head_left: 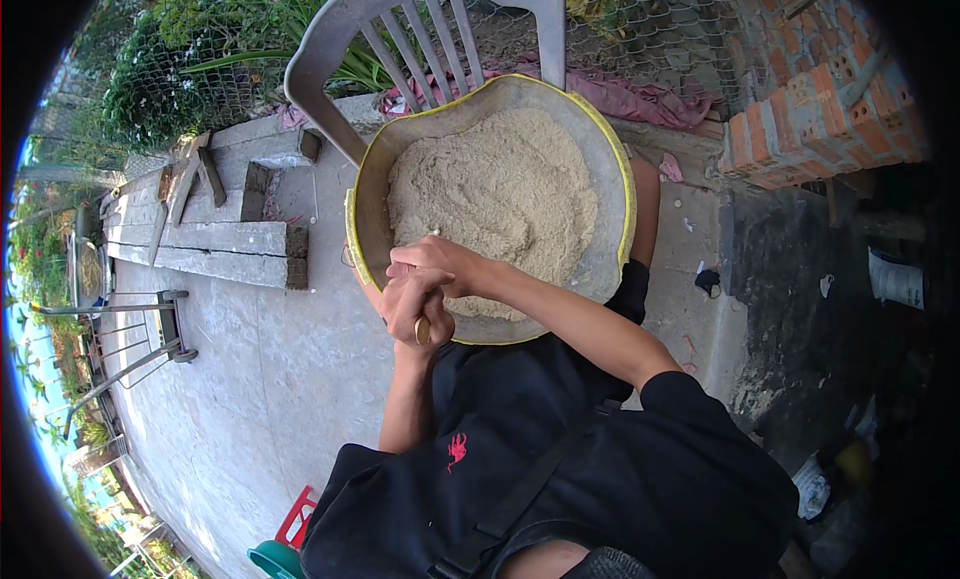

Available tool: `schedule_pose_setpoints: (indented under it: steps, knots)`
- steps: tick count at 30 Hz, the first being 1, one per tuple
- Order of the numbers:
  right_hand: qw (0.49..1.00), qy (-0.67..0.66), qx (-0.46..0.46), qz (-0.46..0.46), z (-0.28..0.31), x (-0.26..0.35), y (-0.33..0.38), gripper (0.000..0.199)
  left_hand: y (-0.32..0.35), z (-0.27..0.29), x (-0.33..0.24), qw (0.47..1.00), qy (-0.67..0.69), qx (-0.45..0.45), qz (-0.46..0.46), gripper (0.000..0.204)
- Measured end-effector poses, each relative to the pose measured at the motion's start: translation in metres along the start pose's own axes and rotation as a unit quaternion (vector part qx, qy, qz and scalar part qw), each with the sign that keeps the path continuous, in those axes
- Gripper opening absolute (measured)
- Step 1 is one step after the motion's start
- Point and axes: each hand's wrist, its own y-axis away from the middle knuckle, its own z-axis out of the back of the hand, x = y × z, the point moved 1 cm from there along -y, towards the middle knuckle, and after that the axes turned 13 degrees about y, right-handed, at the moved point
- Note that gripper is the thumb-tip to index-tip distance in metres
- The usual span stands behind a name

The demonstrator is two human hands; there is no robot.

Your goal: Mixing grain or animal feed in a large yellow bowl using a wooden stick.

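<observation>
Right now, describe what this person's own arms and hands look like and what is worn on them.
Both hands, the left hand and the right hand, are bare: no gloves, rings or watch visible. The forearms are uncovered. A black short-sleeved shirt covers the upper arms, with a small red emblem on its front.

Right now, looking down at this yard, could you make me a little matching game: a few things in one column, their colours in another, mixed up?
Things:
1. basin rim
2. plastic chair
3. brick wall
4. shirt

Colours:
a. black
b. yellow
c. grey
d. orange-red

Pairs: 1-b, 2-c, 3-d, 4-a
</observation>
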Motion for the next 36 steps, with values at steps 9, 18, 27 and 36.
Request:
schedule_pose_setpoints:
  steps: [9,18,27,36]
  knots:
    - [0.991,0.094,-0.015,-0.09,0.016,0.039,0.035,0.024,0.026,0.005,-0.012,0.979,0.104,-0.121,0.124,0.023]
    - [0.984,0.137,0.067,-0.097,0.034,0.009,0.006,0.017,0.011,-0.005,0.014,0.989,0.082,-0.102,0.07,0.023]
    - [0.998,0.051,-0.022,-0.017,0.001,-0.015,-0.035,0.004,-0.004,0.003,0.035,0.971,0.037,-0.2,0.128,0.023]
    - [0.973,0.096,0.104,-0.183,0.045,0.039,0.057,0.014,0.018,-0.008,0.003,0.896,0.306,-0.197,0.254,0.017]
